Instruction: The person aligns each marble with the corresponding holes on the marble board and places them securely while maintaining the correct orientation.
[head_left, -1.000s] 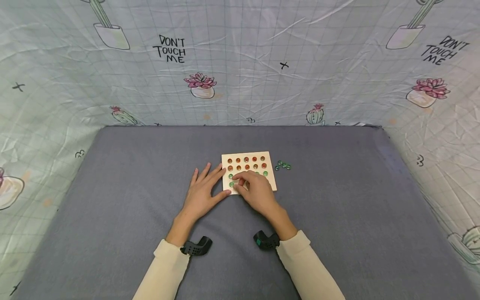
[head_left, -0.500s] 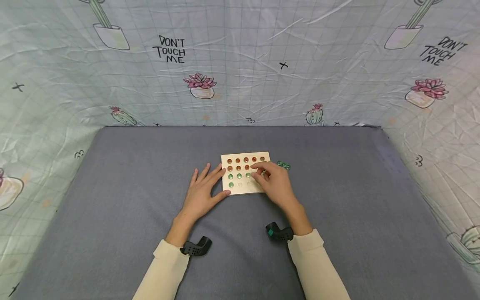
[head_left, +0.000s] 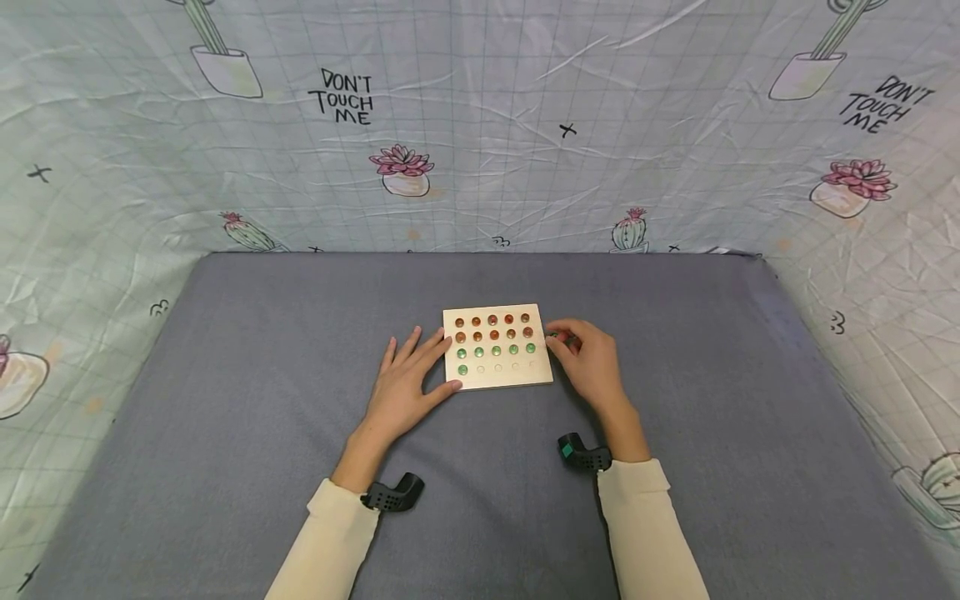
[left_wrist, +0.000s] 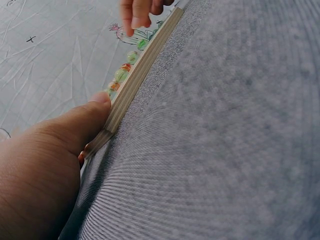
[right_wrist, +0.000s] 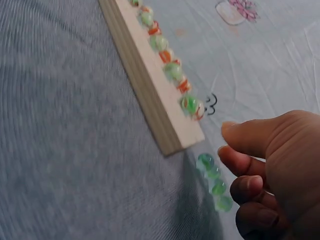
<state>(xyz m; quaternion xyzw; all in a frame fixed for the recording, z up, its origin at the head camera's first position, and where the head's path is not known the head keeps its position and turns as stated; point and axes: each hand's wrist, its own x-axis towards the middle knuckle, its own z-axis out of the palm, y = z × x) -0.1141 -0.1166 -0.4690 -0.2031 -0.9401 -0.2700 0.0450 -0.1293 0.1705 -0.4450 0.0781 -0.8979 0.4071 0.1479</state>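
Observation:
A pale wooden board (head_left: 498, 382) lies on the grey cloth. Red-orange marbles (head_left: 493, 335) fill its two far rows, green marbles (head_left: 496, 351) the third; the nearest row has one green marble (head_left: 462, 370) at its left end, beside bare hollows. My left hand (head_left: 397, 392) lies flat, fingers spread, touching the board's left side; its thumb shows against the board's edge (left_wrist: 142, 70) in the left wrist view. Off the board's right side, my right hand (head_left: 592, 367) hovers by loose green marbles (right_wrist: 218, 187), fingers bent and thumb apart, with nothing seen between them (right_wrist: 272, 170).
Grey cloth (head_left: 300, 333) covers the table around the board. Behind the table and at both sides hangs a light printed sheet (head_left: 480, 167). Each wrist wears a black device, the left one (head_left: 393, 492) and the right one (head_left: 583, 452).
From over the board's lower left, my right hand has moved right, across and off the board, to the loose marbles, now mostly hidden in the head view. My left hand has stayed put.

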